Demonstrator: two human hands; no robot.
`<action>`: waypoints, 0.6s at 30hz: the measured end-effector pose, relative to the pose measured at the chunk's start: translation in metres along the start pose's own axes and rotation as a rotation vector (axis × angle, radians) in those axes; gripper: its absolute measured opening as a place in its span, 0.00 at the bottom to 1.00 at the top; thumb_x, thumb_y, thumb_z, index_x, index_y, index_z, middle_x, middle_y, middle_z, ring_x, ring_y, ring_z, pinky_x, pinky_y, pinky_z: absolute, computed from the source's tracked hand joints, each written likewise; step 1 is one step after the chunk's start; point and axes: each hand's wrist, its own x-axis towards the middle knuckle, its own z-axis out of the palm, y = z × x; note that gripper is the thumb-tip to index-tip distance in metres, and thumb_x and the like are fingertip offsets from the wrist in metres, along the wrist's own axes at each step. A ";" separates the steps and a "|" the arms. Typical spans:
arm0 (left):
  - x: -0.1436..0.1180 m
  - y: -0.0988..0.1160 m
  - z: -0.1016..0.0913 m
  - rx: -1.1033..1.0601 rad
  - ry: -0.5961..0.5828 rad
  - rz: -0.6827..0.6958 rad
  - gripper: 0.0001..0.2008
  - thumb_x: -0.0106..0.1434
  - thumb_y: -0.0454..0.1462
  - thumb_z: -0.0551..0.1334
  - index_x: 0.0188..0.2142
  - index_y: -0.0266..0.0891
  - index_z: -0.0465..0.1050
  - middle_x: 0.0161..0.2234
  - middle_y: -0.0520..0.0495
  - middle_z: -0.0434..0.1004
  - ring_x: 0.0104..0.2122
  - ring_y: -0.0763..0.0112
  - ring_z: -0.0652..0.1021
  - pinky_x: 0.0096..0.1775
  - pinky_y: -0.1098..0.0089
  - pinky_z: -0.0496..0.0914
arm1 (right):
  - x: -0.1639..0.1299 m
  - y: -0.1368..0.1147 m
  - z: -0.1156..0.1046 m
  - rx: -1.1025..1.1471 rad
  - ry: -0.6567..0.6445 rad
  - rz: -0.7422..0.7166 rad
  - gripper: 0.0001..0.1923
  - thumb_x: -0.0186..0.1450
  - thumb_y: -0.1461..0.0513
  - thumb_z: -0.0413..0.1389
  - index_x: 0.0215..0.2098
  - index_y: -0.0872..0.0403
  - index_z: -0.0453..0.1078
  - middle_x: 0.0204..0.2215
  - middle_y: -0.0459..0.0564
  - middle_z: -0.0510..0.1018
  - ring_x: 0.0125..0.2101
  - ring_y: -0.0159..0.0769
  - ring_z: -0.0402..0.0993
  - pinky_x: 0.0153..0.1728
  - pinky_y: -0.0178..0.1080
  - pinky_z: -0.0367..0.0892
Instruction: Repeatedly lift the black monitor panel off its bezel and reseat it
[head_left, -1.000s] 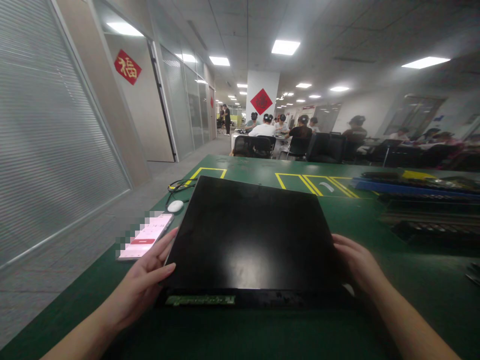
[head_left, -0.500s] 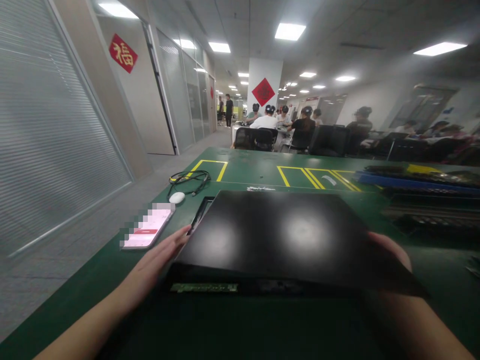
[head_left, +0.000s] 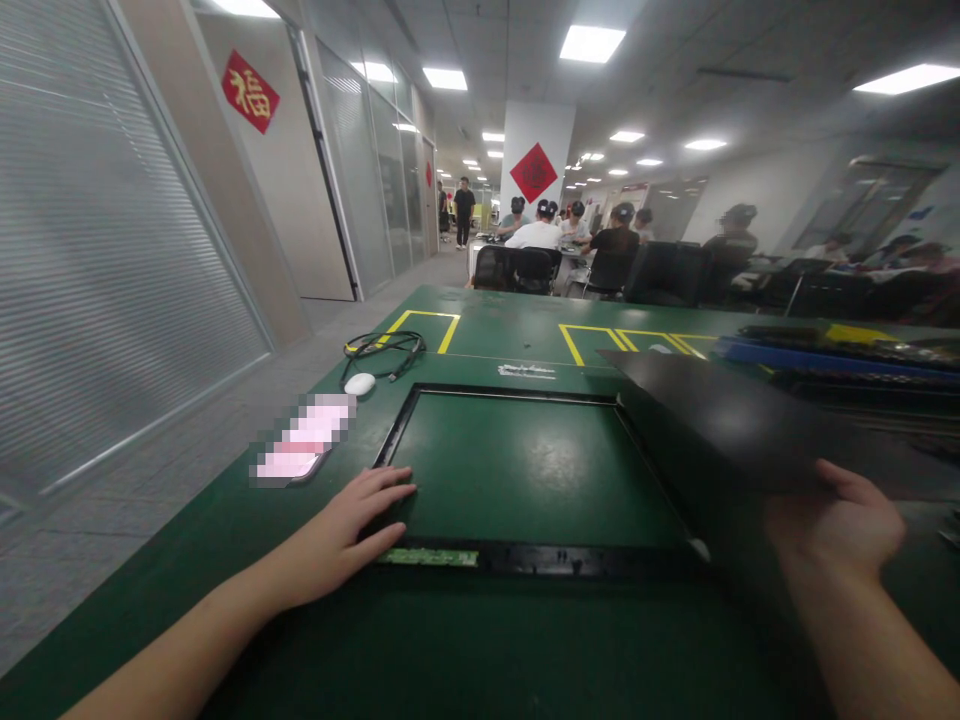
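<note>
A thin black rectangular frame (head_left: 517,395), like a display bezel, lies flat on the green table (head_left: 525,650). A green circuit strip (head_left: 431,558) runs along the left part of its near side. My left hand (head_left: 367,520) rests at the frame's left side near the front corner, fingers spread and holding nothing. At the right, my right hand (head_left: 847,515) grips the edge of a flat black panel (head_left: 735,420). The panel is tilted above the table, overlapping the frame's right side, and blurred by motion.
A phone (head_left: 304,440), a white mouse (head_left: 360,384) and a coiled black cable (head_left: 390,350) lie on the left. Dark strips and a blue piece (head_left: 757,352) are stacked at the far right. Yellow tape outlines mark the table's far side. People sit at tables beyond.
The black panel has moved off the frame to the right in my right hand, exposing the frame's inside. My left hand has let go of the panel and come down on the frame.
</note>
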 end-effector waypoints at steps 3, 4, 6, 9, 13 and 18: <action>-0.001 -0.003 0.003 0.037 0.018 0.032 0.20 0.64 0.46 0.62 0.55 0.53 0.77 0.62 0.45 0.70 0.63 0.48 0.65 0.66 0.49 0.45 | 0.011 0.004 -0.004 0.086 0.084 -0.017 0.08 0.54 0.71 0.51 0.29 0.54 0.67 0.29 0.47 0.73 0.31 0.33 0.73 0.36 0.37 0.74; -0.001 -0.005 0.003 0.053 -0.001 0.032 0.20 0.64 0.47 0.62 0.55 0.53 0.76 0.63 0.45 0.70 0.63 0.47 0.65 0.65 0.48 0.46 | 0.014 0.006 -0.005 0.091 0.111 -0.015 0.09 0.53 0.72 0.51 0.28 0.54 0.67 0.29 0.47 0.72 0.30 0.33 0.73 0.35 0.37 0.74; -0.001 -0.007 0.001 0.061 -0.029 0.019 0.21 0.64 0.47 0.63 0.56 0.54 0.76 0.63 0.46 0.69 0.63 0.47 0.64 0.65 0.49 0.50 | 0.019 0.007 -0.005 0.086 0.160 -0.009 0.09 0.52 0.72 0.50 0.27 0.55 0.66 0.28 0.46 0.71 0.29 0.32 0.73 0.32 0.36 0.73; 0.000 -0.008 -0.002 0.028 -0.029 -0.008 0.21 0.64 0.47 0.63 0.57 0.54 0.75 0.64 0.47 0.68 0.64 0.47 0.63 0.65 0.50 0.51 | 0.022 0.008 -0.005 0.031 0.211 0.020 0.09 0.50 0.73 0.49 0.26 0.55 0.65 0.27 0.46 0.70 0.27 0.30 0.72 0.30 0.35 0.72; 0.003 -0.009 -0.007 -0.047 -0.104 -0.055 0.21 0.61 0.47 0.66 0.55 0.54 0.77 0.64 0.48 0.68 0.65 0.47 0.61 0.66 0.50 0.47 | 0.023 0.010 -0.007 -0.075 0.257 0.084 0.10 0.50 0.73 0.51 0.27 0.55 0.64 0.27 0.45 0.70 0.26 0.30 0.70 0.30 0.36 0.72; 0.005 -0.008 -0.010 -0.074 -0.117 -0.084 0.22 0.60 0.47 0.67 0.55 0.54 0.77 0.65 0.50 0.67 0.66 0.47 0.60 0.66 0.49 0.45 | 0.028 0.015 -0.012 -0.081 0.267 0.136 0.10 0.50 0.73 0.52 0.26 0.54 0.62 0.28 0.45 0.70 0.28 0.31 0.72 0.29 0.34 0.72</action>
